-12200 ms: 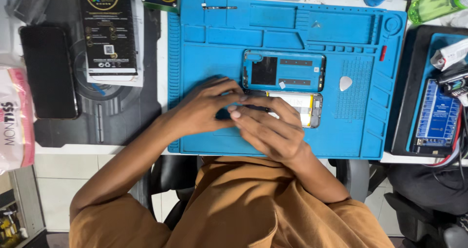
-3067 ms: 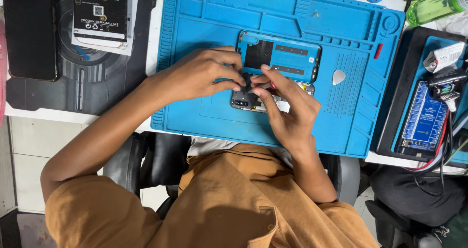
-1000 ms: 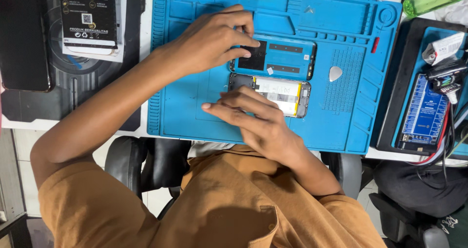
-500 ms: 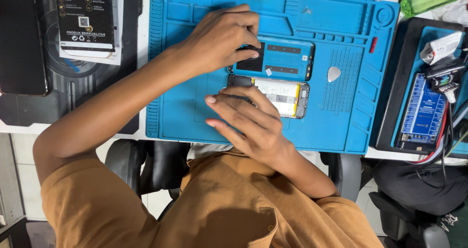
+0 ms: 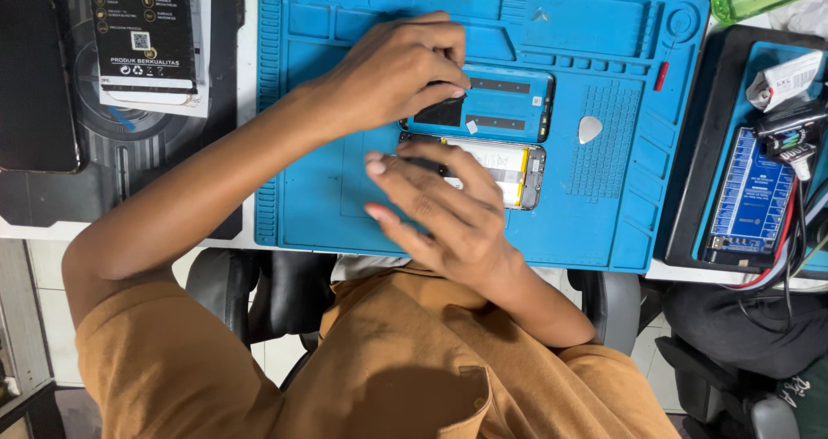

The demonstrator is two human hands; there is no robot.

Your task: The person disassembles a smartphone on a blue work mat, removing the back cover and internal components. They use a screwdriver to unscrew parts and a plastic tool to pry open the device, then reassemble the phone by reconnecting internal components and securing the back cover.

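A: Opened phone point(image 5: 487, 173) lies mid-mat point(image 5: 604, 223), w/ blue back cover point(image 5: 504, 104) just beyond. Hands?

B: Left hand point(image 5: 401, 68) pinches cover's left end; right hand point(image 5: 440, 210) spread, fingers resting on phone. Both likely light, thin, fragile; grip by edges.

Person, seen from above. Garment: mustard-brown short-sleeved shirt point(image 5: 379, 361) of plain woven cloth, no print. Left sleeve point(image 5: 147, 353) ends above the elbow with a folded hem. Right sleeve point(image 5: 604, 387) likewise short. Small stitched chest pocket point(image 5: 470, 396) with a button. Forearms bare; left hand point(image 5: 392, 72) and right hand point(image 5: 444, 210) without rings, watch or gloves.
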